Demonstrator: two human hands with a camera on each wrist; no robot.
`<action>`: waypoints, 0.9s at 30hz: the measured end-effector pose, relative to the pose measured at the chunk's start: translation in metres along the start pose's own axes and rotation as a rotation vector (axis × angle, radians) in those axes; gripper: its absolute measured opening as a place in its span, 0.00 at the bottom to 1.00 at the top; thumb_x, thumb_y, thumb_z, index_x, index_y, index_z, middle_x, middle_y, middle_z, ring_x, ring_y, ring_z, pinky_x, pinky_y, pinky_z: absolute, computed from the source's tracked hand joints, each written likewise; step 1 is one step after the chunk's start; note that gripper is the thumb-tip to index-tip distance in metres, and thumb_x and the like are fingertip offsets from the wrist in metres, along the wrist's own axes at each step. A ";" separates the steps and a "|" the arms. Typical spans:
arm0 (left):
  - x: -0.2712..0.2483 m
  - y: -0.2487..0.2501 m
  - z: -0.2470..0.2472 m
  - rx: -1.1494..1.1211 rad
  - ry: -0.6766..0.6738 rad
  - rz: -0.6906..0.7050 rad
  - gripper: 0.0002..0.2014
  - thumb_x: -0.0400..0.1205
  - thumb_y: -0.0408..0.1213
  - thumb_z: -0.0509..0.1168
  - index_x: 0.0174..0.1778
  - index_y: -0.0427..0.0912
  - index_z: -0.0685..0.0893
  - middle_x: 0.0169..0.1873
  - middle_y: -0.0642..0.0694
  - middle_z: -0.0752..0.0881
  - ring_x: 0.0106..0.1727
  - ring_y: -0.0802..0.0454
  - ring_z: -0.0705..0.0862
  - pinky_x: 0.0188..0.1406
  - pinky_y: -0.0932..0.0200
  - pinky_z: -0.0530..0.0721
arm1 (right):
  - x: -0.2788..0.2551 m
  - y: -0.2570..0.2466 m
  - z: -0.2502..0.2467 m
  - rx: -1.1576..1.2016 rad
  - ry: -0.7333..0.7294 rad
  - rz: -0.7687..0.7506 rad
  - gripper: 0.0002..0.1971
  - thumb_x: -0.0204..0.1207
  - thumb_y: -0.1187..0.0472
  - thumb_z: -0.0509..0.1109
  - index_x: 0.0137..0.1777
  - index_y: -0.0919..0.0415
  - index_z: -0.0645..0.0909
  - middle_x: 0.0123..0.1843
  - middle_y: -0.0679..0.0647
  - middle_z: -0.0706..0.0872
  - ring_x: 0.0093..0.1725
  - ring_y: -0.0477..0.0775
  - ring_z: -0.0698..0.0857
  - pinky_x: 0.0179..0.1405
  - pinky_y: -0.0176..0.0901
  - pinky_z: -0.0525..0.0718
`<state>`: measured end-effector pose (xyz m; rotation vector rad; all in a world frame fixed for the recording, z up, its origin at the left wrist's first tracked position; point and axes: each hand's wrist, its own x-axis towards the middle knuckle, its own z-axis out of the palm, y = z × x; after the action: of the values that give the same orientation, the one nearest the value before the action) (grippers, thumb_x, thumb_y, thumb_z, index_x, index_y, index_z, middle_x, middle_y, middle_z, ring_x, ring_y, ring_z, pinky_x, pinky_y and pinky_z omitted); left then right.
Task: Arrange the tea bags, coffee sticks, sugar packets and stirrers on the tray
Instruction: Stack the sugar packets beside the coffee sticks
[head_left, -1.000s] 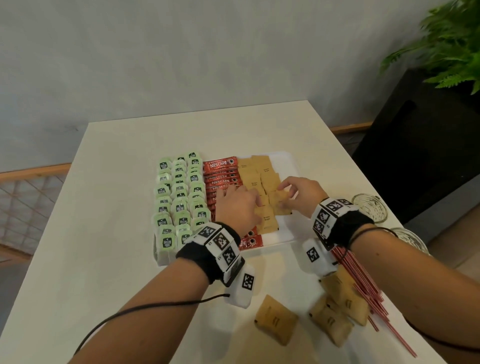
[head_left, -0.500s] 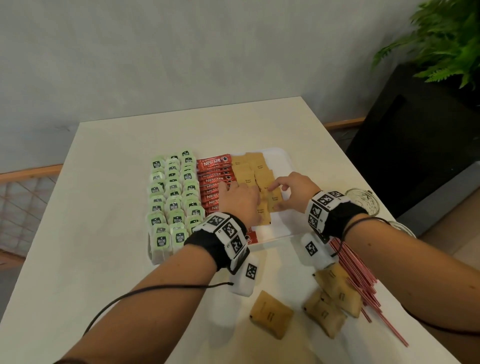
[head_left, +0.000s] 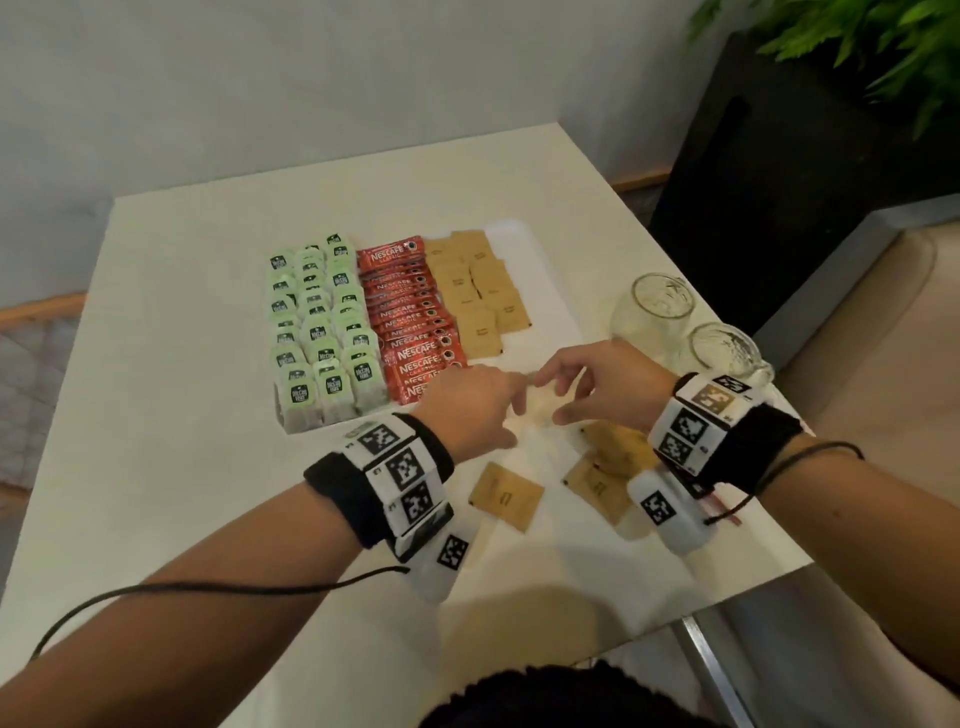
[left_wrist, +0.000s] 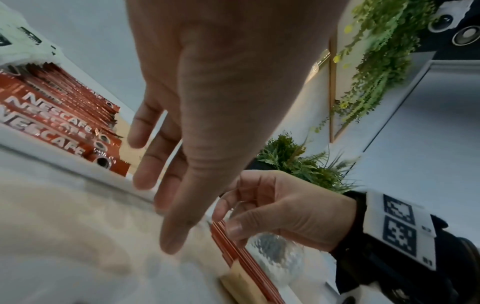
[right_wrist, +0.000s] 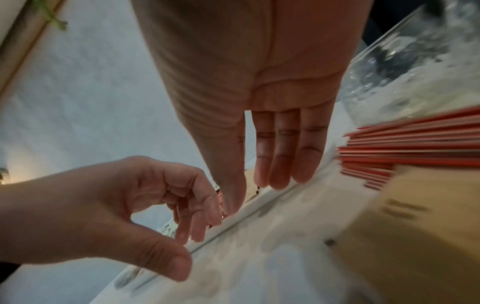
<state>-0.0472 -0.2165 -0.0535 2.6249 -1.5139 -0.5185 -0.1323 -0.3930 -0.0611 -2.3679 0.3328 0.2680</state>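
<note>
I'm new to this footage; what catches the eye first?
Three neat columns fill the tray: green tea bags leftmost, red coffee sticks in the middle, brown sugar packets to their right. Both hands hover empty at its near edge, above loose packets on the table.

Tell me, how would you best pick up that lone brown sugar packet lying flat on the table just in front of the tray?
Come from above and pinch the brown sugar packet across its short width near one edge. It lies flat and thin on the table, apart from the other packets, so lifting an edge first gives a grip. Both the left hand and the right hand hover empty nearby.
</note>
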 end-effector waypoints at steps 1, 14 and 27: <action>-0.005 0.001 0.004 -0.038 -0.072 0.012 0.20 0.76 0.46 0.75 0.62 0.51 0.80 0.53 0.52 0.84 0.55 0.52 0.81 0.47 0.58 0.73 | -0.009 0.004 0.003 -0.018 -0.024 0.003 0.20 0.63 0.59 0.84 0.55 0.44 0.86 0.44 0.42 0.84 0.36 0.41 0.81 0.44 0.40 0.83; -0.030 0.003 0.026 -0.065 -0.268 -0.077 0.30 0.67 0.48 0.82 0.62 0.51 0.78 0.57 0.50 0.78 0.57 0.49 0.77 0.54 0.54 0.78 | -0.044 0.010 0.024 -0.519 -0.312 -0.036 0.30 0.63 0.55 0.84 0.64 0.46 0.76 0.54 0.43 0.72 0.53 0.48 0.77 0.47 0.41 0.78; -0.039 -0.009 0.014 -0.228 0.082 -0.176 0.08 0.81 0.41 0.70 0.41 0.45 0.78 0.37 0.53 0.79 0.41 0.52 0.78 0.29 0.65 0.67 | -0.051 -0.011 0.023 -0.184 -0.116 -0.126 0.12 0.70 0.60 0.79 0.53 0.56 0.85 0.35 0.40 0.81 0.35 0.38 0.78 0.34 0.28 0.74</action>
<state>-0.0626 -0.1771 -0.0584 2.5783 -1.1330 -0.5521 -0.1795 -0.3611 -0.0559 -2.5292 0.1066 0.3883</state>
